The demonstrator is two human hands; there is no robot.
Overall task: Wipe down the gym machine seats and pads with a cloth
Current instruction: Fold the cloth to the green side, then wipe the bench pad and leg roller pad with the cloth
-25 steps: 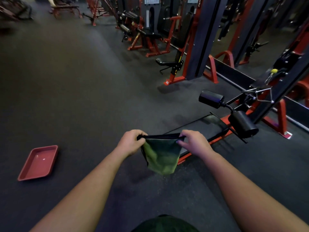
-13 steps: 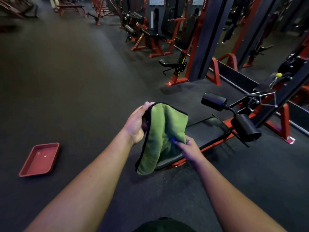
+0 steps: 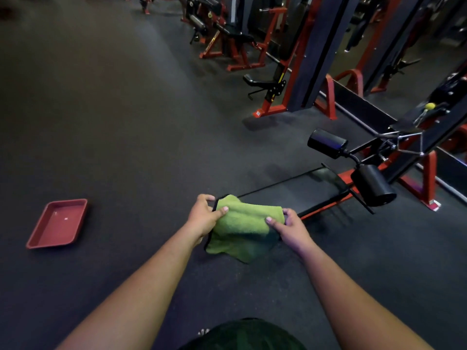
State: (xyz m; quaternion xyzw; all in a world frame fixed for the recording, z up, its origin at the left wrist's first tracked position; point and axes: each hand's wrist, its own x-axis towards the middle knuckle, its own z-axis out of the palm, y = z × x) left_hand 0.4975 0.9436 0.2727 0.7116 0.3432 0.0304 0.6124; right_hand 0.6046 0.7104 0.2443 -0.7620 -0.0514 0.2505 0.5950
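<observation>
Both hands hold the green cloth (image 3: 242,228) in the air in front of the person, above the floor (image 3: 126,122) and just short of the near end of the low black seat pad (image 3: 310,189); the cloth touches no machine surface. The left hand (image 3: 202,218) pinches the cloth's left edge, thumb on top and fingers curled behind; the right hand (image 3: 290,229) pinches the right edge in the same way. The cloth appears folded over on itself, with a loose corner hanging below. Judgement: the step in hand is preparation of the cloth, not wiping. No contact with the seat pad is seen, and whether it has been wiped cannot be told from its surface. The two black roller pads (image 3: 371,185) beyond the seat stand untouched at this moment, well apart from the cloth. Further machines with black seats (image 3: 255,82) stand along the red frames farther back, also unattended. A red tray (image 3: 58,223) lies on the floor to the left, well apart from the hands. Assessment: the bulk of the task appears to remain, beginning with the seat pad nearest the cloth.
</observation>
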